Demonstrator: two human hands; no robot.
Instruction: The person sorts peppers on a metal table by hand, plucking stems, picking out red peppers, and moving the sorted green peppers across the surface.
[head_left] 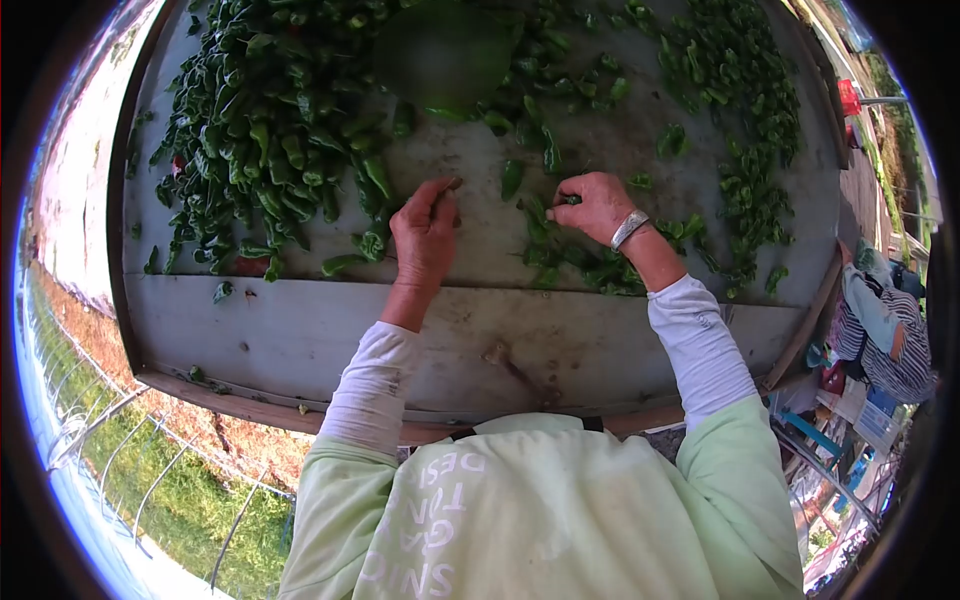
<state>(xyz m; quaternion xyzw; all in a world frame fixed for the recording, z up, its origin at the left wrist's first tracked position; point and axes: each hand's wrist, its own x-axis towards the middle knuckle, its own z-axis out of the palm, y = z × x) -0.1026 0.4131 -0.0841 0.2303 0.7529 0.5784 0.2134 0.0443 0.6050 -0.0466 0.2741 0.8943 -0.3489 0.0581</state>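
My left hand hovers over the middle of the metal-topped table, thumb and fingers curled together; whatever may be between them is hidden. To its left lies a large heap of green peppers. My right hand, with a bracelet on its wrist, has its fingers closed around a small green pepper, of which only a little shows. Just below that hand is a smaller cluster of peppers. A single pepper lies between the two hands, nearer the right one.
Another long pile of green peppers runs along the table's right side. More peppers are scattered at the far side, partly blurred by a dark spot. A raised wooden edge borders the table. At the right, another person in striped clothing is beside the table.
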